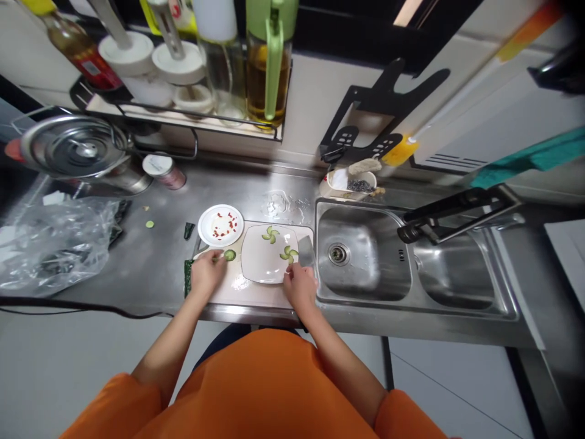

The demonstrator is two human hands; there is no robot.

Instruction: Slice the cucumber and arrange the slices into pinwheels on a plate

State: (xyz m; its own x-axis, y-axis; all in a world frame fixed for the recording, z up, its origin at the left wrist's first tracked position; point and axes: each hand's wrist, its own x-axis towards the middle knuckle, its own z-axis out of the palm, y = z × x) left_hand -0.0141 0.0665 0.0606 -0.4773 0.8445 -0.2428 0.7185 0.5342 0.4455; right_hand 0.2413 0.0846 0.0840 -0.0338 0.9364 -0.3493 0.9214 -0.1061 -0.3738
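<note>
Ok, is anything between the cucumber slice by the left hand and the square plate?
Nothing visible. The cucumber slice lies on the cutting board beside the left hand, with only bare board before the square plate.

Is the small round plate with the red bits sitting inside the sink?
No, the small round plate rests on the steel counter left of the sink, beside the square plate.

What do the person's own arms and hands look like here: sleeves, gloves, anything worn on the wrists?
Both arms are bare from the short orange sleeves down. The left hand and the right hand wear no gloves, and no watch, bracelet or ring shows at this size. The orange top is plain, with no print or marking visible. The fingers are too small in the picture to tell anything about the nails.
</note>
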